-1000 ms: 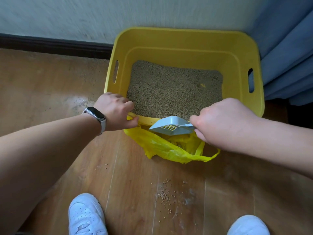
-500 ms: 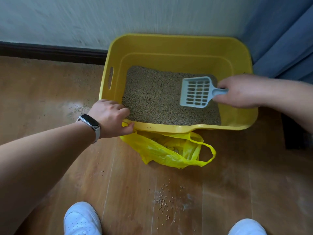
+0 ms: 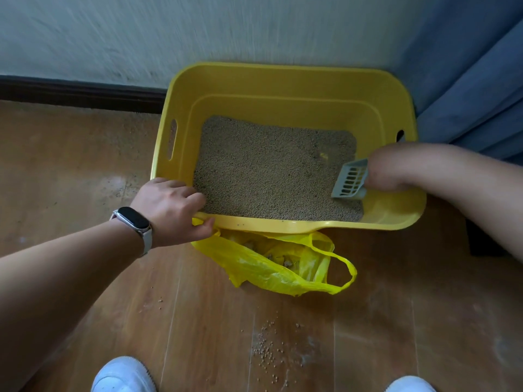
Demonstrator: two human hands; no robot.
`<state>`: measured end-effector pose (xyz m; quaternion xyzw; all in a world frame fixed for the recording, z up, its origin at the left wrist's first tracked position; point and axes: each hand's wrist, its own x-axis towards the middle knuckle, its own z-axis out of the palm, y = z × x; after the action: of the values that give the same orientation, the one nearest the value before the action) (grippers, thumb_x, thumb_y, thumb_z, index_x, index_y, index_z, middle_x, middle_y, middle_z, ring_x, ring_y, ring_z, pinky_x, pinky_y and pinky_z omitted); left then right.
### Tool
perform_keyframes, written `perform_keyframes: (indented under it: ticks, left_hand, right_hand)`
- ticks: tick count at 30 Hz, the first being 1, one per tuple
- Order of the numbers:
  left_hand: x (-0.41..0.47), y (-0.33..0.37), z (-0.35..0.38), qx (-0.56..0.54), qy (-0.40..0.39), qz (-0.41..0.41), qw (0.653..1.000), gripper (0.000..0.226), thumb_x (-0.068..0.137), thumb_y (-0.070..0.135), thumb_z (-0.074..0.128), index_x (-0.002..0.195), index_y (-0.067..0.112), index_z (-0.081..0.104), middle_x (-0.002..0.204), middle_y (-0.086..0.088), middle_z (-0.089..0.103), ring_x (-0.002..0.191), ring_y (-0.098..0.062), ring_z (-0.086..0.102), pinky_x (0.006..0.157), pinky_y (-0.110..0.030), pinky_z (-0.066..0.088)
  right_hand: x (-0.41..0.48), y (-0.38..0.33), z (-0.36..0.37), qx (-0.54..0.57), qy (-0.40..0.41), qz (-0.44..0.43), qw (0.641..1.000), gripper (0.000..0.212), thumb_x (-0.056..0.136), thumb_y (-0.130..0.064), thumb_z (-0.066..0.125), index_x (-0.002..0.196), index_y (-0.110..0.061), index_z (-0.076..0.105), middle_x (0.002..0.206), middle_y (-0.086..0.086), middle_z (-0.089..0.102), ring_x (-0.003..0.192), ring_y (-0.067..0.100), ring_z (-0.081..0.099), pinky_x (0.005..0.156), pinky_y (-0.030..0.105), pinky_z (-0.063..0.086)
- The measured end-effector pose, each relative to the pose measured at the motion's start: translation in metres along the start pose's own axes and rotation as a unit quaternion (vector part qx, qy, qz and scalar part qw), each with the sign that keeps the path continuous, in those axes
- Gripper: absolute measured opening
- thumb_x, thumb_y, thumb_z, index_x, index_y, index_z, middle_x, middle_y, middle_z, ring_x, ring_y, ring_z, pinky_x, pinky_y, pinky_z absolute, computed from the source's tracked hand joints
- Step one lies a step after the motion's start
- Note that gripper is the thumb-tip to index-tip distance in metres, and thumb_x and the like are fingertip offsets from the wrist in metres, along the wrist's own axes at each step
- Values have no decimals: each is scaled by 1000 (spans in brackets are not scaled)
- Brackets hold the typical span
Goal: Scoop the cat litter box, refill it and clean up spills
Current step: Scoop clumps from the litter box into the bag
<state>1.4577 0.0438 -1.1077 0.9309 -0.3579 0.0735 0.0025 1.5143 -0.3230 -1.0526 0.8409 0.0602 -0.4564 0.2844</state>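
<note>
Wooden floor point(image 3: 85, 171) carries a yellow litter box point(image 3: 283, 72) at 12 o'clock, against the wall, with litter point(image 3: 268, 165) covering its bottom. A yellow bag point(image 3: 271, 275) lies open at the box's 6 o'clock, partly under the rim. Left grip point(image 3: 169, 207) clamps the rim at 8 o'clock. Right grip point(image 3: 387, 174) clamps the grey scoop point(image 3: 351, 179), tilted, lower edge at the litter, at 4 o'clock. Spilled granules point(image 3: 266, 349) lie at the bag's 6 o'clock.

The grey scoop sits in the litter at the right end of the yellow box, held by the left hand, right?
No: the right hand holds the grey scoop, as the head view shows. The left hand grips the near rim of the yellow box instead. The rest stands.
</note>
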Motion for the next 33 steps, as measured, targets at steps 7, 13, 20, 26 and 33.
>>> perform_keyframes:
  ticks: [7, 13, 20, 26, 33]
  left_hand:
    - [-1, -1, 2, -6, 13, 6, 1000, 44, 78, 48, 58, 54, 13, 49, 48, -1, 47, 45, -27, 50, 49, -26, 38]
    - [-2, -1, 3, -9, 17, 9, 1000, 43, 78, 48, 59, 54, 14, 50, 48, -1, 48, 45, -27, 51, 50, -27, 39]
    - [-3, -4, 4, -20, 31, 18, 999, 41, 76, 47, 64, 55, 14, 50, 49, 0, 48, 45, -26, 51, 49, -27, 39]
    - [-4, -6, 6, -28, 39, 32, 998, 42, 78, 47, 63, 56, 14, 50, 49, 0, 48, 45, -25, 51, 45, -27, 41]
    - [-3, -7, 6, -44, 52, 46, 997, 40, 78, 46, 64, 56, 15, 49, 50, 0, 47, 45, -25, 50, 45, -28, 42]
  right_hand:
    - [26, 13, -14, 116, 20, -2, 993, 31, 104, -25, 42, 113, -5, 63, 104, 11, 67, 86, 22, 63, 75, 29, 52]
    - [52, 27, -26, 174, 47, -55, 982, 39, 101, -43, 45, 89, -9, 60, 91, 12, 66, 87, 30, 66, 78, 39, 55]
    - [70, 21, -30, 205, 63, -95, 972, 46, 103, -43, 40, 125, -7, 58, 103, 9, 61, 91, 22, 56, 72, 31, 41]
    - [93, 8, -38, 255, 93, -129, 954, 40, 101, -43, 44, 110, -10, 63, 86, 5, 61, 79, 20, 58, 68, 32, 45]
    - [114, -26, -66, 245, 122, -180, 945, 30, 101, -44, 45, 94, -17, 56, 84, 3, 58, 76, 17, 55, 62, 30, 40]
